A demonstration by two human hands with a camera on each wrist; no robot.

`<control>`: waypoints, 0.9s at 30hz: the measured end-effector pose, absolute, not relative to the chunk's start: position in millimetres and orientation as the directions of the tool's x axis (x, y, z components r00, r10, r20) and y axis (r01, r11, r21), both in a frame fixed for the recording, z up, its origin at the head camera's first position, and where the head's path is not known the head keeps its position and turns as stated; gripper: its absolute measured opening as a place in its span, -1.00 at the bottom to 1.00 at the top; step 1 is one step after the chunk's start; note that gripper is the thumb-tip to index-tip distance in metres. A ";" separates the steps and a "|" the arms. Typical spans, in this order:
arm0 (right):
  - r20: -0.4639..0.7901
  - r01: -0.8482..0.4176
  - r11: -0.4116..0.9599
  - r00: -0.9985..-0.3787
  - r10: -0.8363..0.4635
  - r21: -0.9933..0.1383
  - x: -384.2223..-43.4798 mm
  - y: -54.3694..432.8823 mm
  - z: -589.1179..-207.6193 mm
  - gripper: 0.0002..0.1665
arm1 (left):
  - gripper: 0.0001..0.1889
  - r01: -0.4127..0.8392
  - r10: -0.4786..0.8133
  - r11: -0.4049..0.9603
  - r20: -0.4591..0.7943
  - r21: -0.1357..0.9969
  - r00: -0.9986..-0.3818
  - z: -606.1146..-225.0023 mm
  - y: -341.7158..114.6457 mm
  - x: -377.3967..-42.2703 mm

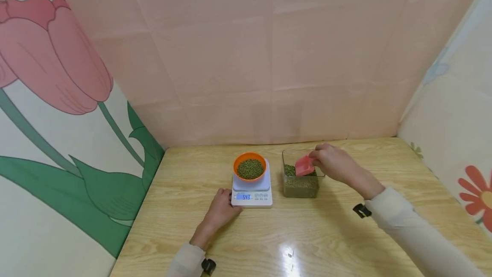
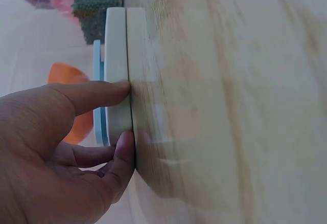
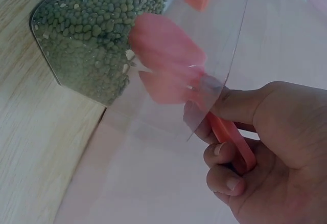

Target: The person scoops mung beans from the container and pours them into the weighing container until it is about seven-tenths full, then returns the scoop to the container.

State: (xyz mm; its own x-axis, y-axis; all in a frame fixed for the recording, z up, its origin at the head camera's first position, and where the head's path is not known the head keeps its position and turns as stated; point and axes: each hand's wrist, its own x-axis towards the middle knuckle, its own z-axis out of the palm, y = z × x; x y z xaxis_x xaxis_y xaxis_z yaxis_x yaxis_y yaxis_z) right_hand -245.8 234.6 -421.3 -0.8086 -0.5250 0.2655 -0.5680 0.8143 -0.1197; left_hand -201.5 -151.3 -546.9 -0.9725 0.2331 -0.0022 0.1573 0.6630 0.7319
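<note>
A white kitchen scale, its lit display reading what looks like 543, carries an orange bowl of green mung beans. At the scale's front left corner, my left hand holds the edge; the left wrist view shows the thumb and bent fingers against its side. My right hand grips the handle of a pink scoop. The scoop is inside the upper part of a clear square container, just above its mung beans. Whether beans lie in the scoop I cannot tell.
Everything stands on a light wood-grain table. A pink covering rises behind it. Flower-printed panels flank the left and right. The clear container stands just right of the scale, with a gap between them.
</note>
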 end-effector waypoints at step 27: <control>0.280 -0.584 0.805 -0.793 -0.541 -0.099 -250.7 219.2 -431.9 -0.94 | -0.52 0.163 0.236 0.656 0.004 0.737 -0.972 -545.6 -151.5 -199.9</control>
